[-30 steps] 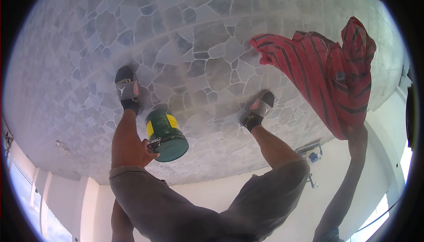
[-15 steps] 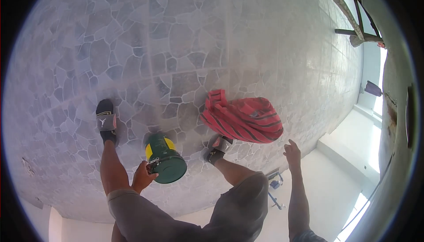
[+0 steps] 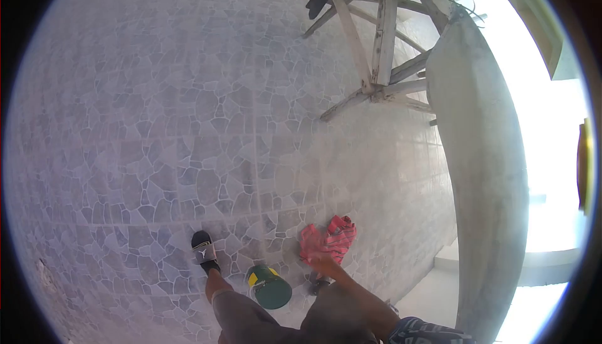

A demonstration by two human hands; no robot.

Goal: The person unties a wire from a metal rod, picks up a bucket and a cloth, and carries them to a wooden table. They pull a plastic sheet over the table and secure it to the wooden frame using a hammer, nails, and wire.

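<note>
Where the right hand reaches, red striped cloth lies just beyond.

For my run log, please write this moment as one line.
right hand: at red striped cloth, grip unclear | left hand: not in view | green bucket: between feet | wooden frame: farther ahead

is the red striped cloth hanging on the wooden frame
No, the cloth is by the right hand, well apart from the wooden frame.

Right hand blurred, grip on red cloth unclear. Left hand out of view. Foot near right hand partly hidden. Wooden frame beyond, top cut off.
</note>
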